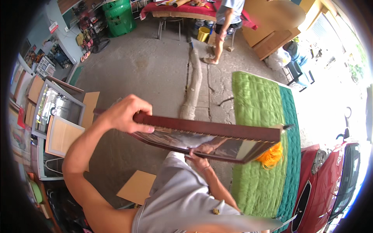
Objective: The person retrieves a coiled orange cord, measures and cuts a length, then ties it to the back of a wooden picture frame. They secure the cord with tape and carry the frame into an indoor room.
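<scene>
A large framed picture (210, 127) with a dark reddish-brown wooden frame is held up in front of my body, its glazed side facing me. My left hand (130, 114) is closed over its upper left corner, the thumb on the front. Down at the lower edge, my right hand (200, 161) grips the frame near its middle, and some of its fingers are hidden. Reflections on the glass, including one of a hand, hide much of the picture. The right end of the frame hangs over a table covered with a green quilted cloth (256, 105), where a bundle of orange-yellow string (271, 156) lies.
Framed panels (58, 105) lean at the left. A cardboard sheet (136, 187) lies beside me. Ahead, a wrapped pipe-like strip (194, 85) runs along the floor towards a red-covered table (186, 11), where another person (229, 19) stands. A red car (326, 182) is at the right.
</scene>
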`<state>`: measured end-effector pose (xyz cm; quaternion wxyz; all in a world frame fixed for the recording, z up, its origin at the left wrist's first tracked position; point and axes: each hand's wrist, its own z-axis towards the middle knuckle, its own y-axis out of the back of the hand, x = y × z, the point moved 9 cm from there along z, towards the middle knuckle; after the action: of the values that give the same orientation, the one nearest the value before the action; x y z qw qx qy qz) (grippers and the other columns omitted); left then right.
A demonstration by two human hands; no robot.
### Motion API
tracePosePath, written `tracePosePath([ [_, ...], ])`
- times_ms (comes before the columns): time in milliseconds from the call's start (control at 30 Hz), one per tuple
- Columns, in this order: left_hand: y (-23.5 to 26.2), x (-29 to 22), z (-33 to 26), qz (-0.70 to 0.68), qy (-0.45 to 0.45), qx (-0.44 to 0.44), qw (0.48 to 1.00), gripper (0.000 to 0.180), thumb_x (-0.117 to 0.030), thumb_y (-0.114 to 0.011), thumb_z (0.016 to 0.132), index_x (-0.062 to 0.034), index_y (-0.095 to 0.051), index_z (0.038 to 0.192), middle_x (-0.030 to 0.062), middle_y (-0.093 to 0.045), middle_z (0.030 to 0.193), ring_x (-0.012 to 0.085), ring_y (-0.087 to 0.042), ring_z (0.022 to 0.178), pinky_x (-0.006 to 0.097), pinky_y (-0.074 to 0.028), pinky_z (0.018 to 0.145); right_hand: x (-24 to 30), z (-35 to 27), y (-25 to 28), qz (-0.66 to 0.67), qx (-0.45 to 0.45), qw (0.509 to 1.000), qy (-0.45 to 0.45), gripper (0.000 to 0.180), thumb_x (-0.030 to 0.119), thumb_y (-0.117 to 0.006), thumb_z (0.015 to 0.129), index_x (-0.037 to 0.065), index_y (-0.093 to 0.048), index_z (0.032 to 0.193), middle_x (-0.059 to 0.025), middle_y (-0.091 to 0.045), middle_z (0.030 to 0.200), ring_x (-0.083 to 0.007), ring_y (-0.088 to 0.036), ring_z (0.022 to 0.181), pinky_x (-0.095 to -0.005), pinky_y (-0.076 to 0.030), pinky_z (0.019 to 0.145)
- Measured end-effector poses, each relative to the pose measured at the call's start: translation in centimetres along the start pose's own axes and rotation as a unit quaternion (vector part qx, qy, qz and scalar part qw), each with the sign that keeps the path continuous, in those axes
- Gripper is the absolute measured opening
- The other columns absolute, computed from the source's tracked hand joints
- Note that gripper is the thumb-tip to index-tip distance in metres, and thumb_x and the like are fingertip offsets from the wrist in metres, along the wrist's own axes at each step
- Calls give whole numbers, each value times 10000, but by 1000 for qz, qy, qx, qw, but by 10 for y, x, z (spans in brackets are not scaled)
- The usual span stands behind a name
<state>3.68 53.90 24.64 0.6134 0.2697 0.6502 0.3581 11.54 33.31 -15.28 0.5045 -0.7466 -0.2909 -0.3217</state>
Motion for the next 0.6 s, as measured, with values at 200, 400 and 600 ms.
tracePosePath([
  [200, 77, 179, -79, -18, 191, -130, 973, 281, -98, -759, 544, -50, -561, 737, 87, -536, 678, 269, -565, 624, 349, -442, 581, 2, 164, 79, -429, -111, 875, -196, 461, 294, -684, 823, 2, -616, 1173, -149, -644, 1156, -198, -620, 1039, -302, -468, 897],
  [400, 131, 368, -165, 23, 412, -278, 868, 300, -98, -731, 519, -71, -592, 783, 74, -587, 723, 280, -603, 687, 377, -462, 635, -38, 247, 213, -579, -49, 715, -388, 467, 509, -557, 834, 175, -659, 1145, -46, -634, 1188, -229, -594, 1103, -362, -466, 940],
  [600, 182, 565, -249, -41, 610, -397, 684, 285, -122, -729, 570, -69, -614, 825, 95, -645, 758, 287, -634, 741, 396, -485, 717, -18, 543, 216, -672, -113, 615, -397, 387, 411, -584, 843, 137, -677, 1101, -91, -661, 1126, -235, -620, 1063, -377, -498, 866],
])
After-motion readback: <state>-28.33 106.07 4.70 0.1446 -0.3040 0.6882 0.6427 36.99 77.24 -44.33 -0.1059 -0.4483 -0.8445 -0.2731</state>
